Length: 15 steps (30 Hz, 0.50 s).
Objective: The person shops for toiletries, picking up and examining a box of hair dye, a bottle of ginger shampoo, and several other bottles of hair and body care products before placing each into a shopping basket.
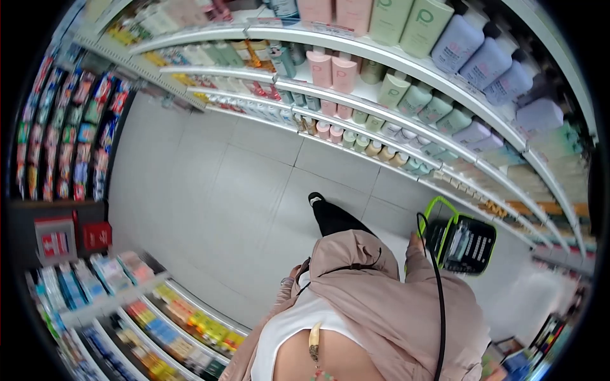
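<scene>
My right hand (416, 244) hangs at my right side, closed at the bright green handle of a black shopping basket (488, 249); the fingers show only in part. Pale packaged goods (460, 244) lie inside the basket. On the other side, my left hand (295, 272) is down by my waist, with a band at the wrist. The jacket (356, 273) covers most of that hand, so its fingers cannot be made out. A black cable (438, 298) runs down over the right side of the jacket.
Curved-looking shelves (381, 47) with pump bottles (459, 41) in pink, green and purple stand ahead and to the right. A rack of colourful packets (82, 133) is at the left. Lower left, another shelf (159, 282) holds boxes. Grey floor tiles (197, 190) lie between.
</scene>
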Each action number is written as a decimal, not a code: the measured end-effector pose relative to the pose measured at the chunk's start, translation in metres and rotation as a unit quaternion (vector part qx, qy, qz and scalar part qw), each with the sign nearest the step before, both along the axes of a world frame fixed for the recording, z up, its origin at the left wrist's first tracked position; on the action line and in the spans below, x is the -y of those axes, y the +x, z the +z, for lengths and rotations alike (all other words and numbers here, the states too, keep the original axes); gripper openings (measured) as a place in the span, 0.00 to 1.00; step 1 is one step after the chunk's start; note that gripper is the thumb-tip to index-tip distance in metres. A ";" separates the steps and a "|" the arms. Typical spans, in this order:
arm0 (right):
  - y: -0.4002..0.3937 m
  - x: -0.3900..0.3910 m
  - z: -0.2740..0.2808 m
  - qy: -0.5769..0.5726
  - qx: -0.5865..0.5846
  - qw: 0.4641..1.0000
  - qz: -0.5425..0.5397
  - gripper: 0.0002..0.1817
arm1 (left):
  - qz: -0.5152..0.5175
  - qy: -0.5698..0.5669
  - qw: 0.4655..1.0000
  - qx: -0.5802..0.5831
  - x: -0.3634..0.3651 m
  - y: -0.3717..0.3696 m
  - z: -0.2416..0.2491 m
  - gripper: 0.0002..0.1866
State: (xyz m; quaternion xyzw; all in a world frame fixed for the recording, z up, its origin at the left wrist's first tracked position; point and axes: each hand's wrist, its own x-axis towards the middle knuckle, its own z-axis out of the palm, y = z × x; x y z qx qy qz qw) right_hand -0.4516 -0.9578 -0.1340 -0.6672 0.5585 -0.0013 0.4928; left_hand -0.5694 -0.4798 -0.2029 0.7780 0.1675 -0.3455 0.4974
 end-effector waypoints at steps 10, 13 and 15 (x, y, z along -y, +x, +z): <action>0.165 -0.197 -0.024 0.072 -0.008 0.996 0.054 0.21 | 0.267 -0.056 0.945 -0.181 -0.164 0.220 0.085 0.20; 0.214 -0.244 -0.088 0.002 -0.016 0.989 0.144 0.19 | 0.247 -0.091 0.949 -0.173 -0.187 0.259 0.093 0.20; 0.246 -0.285 -0.088 -0.029 -0.004 0.985 0.170 0.18 | 0.184 -0.131 0.964 -0.142 -0.204 0.274 0.090 0.16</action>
